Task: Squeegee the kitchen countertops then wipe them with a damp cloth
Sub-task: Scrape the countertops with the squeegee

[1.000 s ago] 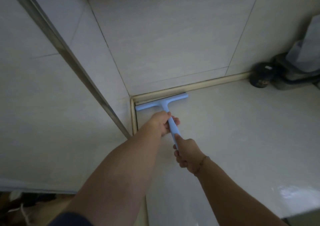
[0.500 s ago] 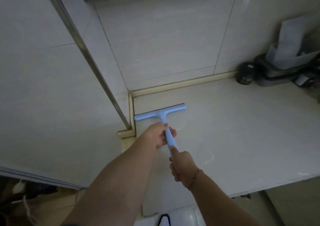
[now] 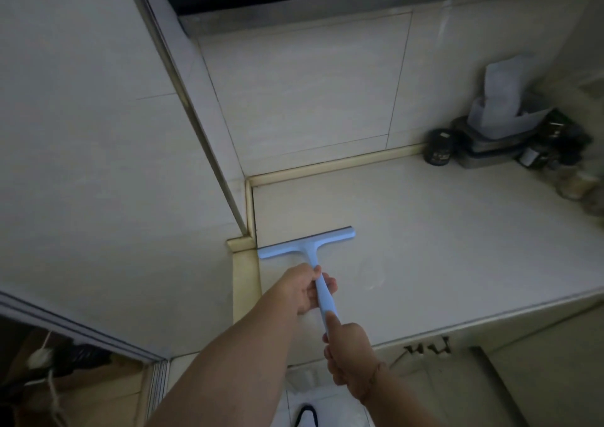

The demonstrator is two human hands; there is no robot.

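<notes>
Both hands grip a blue squeegee (image 3: 307,243) on the countertop (image 3: 441,246).

The left hand (image 3: 302,287) curls round the handle near the blade; the right hand (image 3: 348,349) wraps its end. The blade lies flat by the counter's left edge, near the wall (image 3: 98,165).

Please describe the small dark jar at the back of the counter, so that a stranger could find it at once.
Follow the pale stone countertop to its back right corner, where clutter stands against the tiled wall. The small round black jar is the leftmost item, beside a grey lidded box. It alone is low, round and dark.
</notes>
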